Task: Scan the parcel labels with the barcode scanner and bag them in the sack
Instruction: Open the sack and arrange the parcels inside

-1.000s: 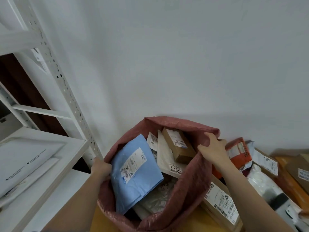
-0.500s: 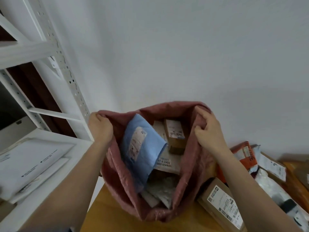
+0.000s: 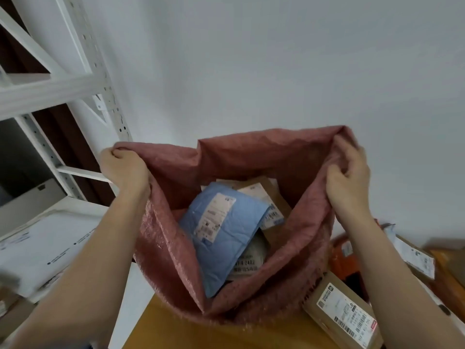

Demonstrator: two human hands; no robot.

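Observation:
A dusty-pink woven sack (image 3: 254, 157) stands on a yellow table (image 3: 181, 333), its mouth held wide. My left hand (image 3: 125, 167) grips the sack's left rim and my right hand (image 3: 349, 172) grips the right rim. Inside lies a blue mailer (image 3: 221, 233) with a white label, on top of brown boxes (image 3: 264, 195) and a pale packet (image 3: 249, 260). No barcode scanner is in sight.
A labelled brown box (image 3: 344, 313) lies just right of the sack, with an orange parcel (image 3: 347, 255) and other labelled parcels (image 3: 412, 255) behind it. A white metal shelf rack (image 3: 83, 79) stands at the left, with flat white mailers (image 3: 42, 248) on its shelf. A white wall is behind.
Both hands have pulled the sack's rim upward and further apart, opening the mouth wider. The parcels have sunk deeper inside the sack.

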